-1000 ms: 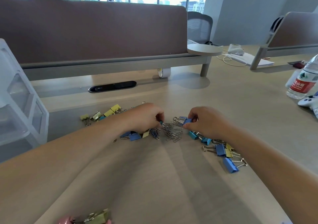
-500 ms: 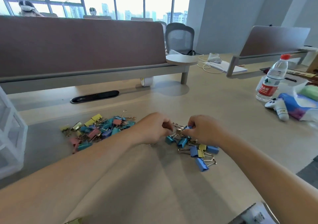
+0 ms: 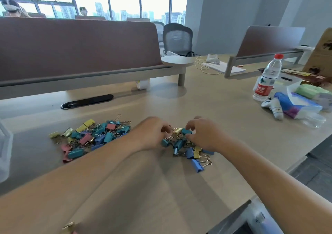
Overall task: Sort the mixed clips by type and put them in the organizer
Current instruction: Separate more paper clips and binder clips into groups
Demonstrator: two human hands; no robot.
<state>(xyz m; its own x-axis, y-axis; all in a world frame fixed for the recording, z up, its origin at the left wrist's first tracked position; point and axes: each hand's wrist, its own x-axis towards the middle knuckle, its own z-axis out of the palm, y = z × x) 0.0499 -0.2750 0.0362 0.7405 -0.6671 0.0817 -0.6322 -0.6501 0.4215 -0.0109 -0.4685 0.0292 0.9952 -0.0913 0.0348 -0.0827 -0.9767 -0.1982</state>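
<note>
The pale worktop (image 3: 215,108) carries a broad heap of coloured binder clips (image 3: 93,136) left of centre, well apart from a water bottle (image 3: 267,79) at the right. The left hand (image 3: 150,135) and right hand (image 3: 204,136) meet over a smaller cluster of clips (image 3: 190,151) just beside the heap. The right fingers (image 3: 193,123) curl around a teal clip (image 3: 186,131), pinching it. The left fingers curl against a gold clip (image 3: 177,131); whether they grip it cannot be told.
</note>
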